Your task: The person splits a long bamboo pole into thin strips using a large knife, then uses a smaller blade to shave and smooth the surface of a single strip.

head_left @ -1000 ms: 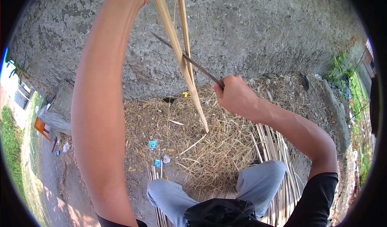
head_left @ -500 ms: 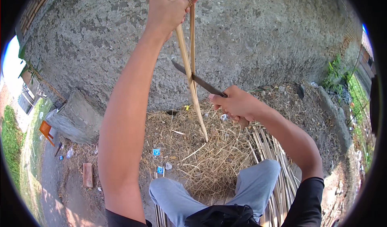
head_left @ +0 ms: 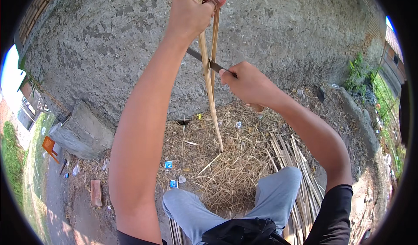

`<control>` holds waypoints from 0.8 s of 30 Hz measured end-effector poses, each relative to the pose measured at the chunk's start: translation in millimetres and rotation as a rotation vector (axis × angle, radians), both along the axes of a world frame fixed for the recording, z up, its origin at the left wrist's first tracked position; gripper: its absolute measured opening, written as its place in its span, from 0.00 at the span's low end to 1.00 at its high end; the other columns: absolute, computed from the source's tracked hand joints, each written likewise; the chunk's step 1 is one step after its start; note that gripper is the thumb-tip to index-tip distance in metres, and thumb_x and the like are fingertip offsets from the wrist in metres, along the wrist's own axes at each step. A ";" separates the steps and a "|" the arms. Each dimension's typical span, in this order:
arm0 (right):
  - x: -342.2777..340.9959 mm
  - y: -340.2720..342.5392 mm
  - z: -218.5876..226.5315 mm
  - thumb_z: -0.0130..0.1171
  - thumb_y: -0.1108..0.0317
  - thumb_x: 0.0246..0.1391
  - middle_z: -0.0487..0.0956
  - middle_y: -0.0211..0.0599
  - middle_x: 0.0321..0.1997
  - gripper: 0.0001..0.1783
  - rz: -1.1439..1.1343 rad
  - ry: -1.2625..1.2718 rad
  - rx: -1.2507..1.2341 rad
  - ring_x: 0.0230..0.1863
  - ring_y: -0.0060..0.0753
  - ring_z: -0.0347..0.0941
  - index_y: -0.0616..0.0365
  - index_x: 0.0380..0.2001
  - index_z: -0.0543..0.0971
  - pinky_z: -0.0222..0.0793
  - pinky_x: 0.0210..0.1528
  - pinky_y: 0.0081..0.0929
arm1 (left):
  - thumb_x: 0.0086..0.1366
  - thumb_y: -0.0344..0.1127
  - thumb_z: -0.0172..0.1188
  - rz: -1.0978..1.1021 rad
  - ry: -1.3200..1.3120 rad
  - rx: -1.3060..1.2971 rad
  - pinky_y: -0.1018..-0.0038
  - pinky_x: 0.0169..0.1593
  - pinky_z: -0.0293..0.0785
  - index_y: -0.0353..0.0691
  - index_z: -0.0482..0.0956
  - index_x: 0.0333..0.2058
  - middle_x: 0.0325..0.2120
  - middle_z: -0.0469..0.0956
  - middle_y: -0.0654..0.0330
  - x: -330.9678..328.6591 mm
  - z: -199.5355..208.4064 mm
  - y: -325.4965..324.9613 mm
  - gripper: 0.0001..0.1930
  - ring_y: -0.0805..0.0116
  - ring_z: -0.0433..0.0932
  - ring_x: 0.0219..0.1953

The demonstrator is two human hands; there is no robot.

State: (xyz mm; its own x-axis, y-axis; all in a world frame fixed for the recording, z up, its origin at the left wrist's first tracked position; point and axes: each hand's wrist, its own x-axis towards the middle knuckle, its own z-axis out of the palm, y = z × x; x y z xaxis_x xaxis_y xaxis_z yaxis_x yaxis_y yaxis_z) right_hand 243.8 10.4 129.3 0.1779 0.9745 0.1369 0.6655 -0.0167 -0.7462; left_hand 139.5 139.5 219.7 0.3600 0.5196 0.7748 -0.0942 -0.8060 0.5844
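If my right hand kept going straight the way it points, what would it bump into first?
Probably the split stick, which the knife in the right hand crosses, though depth is hard to judge.

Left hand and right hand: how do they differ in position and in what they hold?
The left hand is higher in the picture; the right hand is lower and farther right. The left hand grips the split stick near its upper ends, while the right hand grips the knife by its handle. Both are closed in a grip.
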 end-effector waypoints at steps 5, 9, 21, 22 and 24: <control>-6.6 -2.0 25.1 0.43 0.57 0.69 0.69 0.41 0.10 0.26 -0.103 -0.247 0.363 0.14 0.38 0.71 0.68 0.26 0.76 0.68 0.20 0.39 | 0.59 0.42 0.72 0.019 0.048 -0.034 0.82 0.18 0.63 0.33 0.82 0.33 0.18 0.75 0.63 2.5 1.2 3.7 0.16 0.81 0.68 0.15; -17.3 21.6 -65.9 0.45 0.58 0.68 0.72 0.46 0.13 0.24 -0.141 -0.120 0.254 0.16 0.46 0.71 0.71 0.31 0.77 0.67 0.24 0.43 | 0.62 0.37 0.68 0.157 0.122 0.123 0.75 0.19 0.63 0.35 0.81 0.25 0.15 0.74 0.65 -0.4 13.9 -7.5 0.12 0.77 0.68 0.17; 12.4 31.3 -162.8 0.53 0.64 0.60 0.82 0.56 0.29 0.17 -0.004 -0.139 -0.379 0.27 0.52 0.81 0.72 0.34 0.79 0.77 0.28 0.41 | 0.59 0.45 0.71 -0.028 0.101 -0.017 0.82 0.18 0.62 0.32 0.83 0.35 0.19 0.75 0.62 -14.9 1.2 -0.9 0.19 0.81 0.68 0.16; 10.3 28.9 -173.4 0.53 0.64 0.60 0.82 0.56 0.29 0.17 -0.006 -0.141 -0.380 0.27 0.52 0.81 0.72 0.34 0.79 0.77 0.28 0.41 | 0.59 0.45 0.71 -0.029 0.098 -0.018 0.82 0.18 0.62 0.32 0.83 0.35 0.19 0.75 0.62 -12.7 1.8 -4.0 0.19 0.81 0.68 0.16; 5.1 31.1 -192.9 0.52 0.70 0.58 0.82 0.60 0.33 0.14 -0.057 -0.343 -0.198 0.34 0.55 0.82 0.73 0.34 0.80 0.79 0.35 0.43 | 0.60 0.44 0.71 0.033 0.095 -0.047 0.82 0.18 0.62 0.33 0.83 0.35 0.19 0.75 0.63 -10.6 2.8 -6.9 0.18 0.82 0.68 0.16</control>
State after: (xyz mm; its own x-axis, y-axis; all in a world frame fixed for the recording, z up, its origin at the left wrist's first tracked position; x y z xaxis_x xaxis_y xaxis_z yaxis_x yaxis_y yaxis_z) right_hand 248.8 41.4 -63.6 0.2092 0.9778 0.0084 0.8695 -0.1821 -0.4591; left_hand 128.9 132.6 222.5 0.4130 0.5674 0.7123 -0.0109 -0.7791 0.6269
